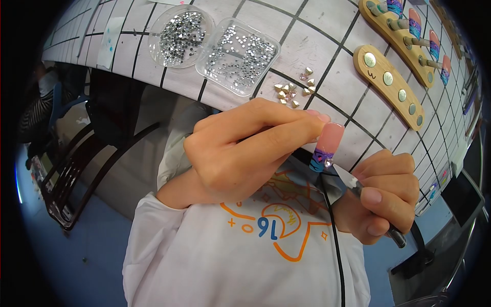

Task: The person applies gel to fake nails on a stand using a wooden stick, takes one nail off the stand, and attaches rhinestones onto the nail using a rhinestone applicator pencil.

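My left hand (235, 148) is closed, its fingertips pinching the upper end of a false nail (331, 137). The nail is pink, with a purple and blue patterned end bearing a small clear gem (328, 162). Curled fingers of my right hand (391, 192) grip a slim metal tool (348, 179) with a flat, pointed silver tip and a dark rounded handle end. That point is right beside the gem; whether they touch I cannot tell. Loose pointed-back gems (286, 93) lie on the checked cloth beyond my left hand.
A round dish (153, 46) and a square clear box (204, 72) hold many rhinestones. To the right lie a wooden strip (377, 72) with metal discs and a wooden stand (391, 36) carrying several painted nails. Below the table edge, a dark chair (76, 194) stands at left.
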Motion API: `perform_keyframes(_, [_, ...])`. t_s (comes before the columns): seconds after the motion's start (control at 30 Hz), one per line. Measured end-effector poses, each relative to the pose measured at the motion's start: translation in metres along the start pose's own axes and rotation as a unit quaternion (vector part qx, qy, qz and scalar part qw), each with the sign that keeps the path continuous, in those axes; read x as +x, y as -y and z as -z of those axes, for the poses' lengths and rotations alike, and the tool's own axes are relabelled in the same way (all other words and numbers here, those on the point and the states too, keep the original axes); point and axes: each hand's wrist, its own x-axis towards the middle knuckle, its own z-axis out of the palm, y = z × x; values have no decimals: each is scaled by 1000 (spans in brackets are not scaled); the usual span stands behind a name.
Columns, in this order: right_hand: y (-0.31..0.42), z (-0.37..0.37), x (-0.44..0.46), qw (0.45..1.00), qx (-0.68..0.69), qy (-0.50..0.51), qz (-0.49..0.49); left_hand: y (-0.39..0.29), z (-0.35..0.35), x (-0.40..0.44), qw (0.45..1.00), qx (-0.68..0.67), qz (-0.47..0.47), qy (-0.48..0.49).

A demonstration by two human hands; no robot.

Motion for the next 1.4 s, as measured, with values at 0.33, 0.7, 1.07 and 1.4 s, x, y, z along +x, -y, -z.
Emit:
perform_keyframes(0.33, [-1, 8, 3, 996, -41, 81, 14, 1, 0, 0, 1000, -2, -4, 6])
perform_keyframes(0.7, [-2, 6, 4, 994, -47, 95, 33, 1, 0, 0, 1000, -5, -7, 15])
perform_keyframes(1.07, [-3, 8, 4, 994, -42, 98, 33, 3, -1, 1, 1000, -2, -14, 16])
perform_keyframes(1.4, [-1, 6, 4, 994, -42, 93, 27, 2, 0, 0, 1000, 0, -13, 12])
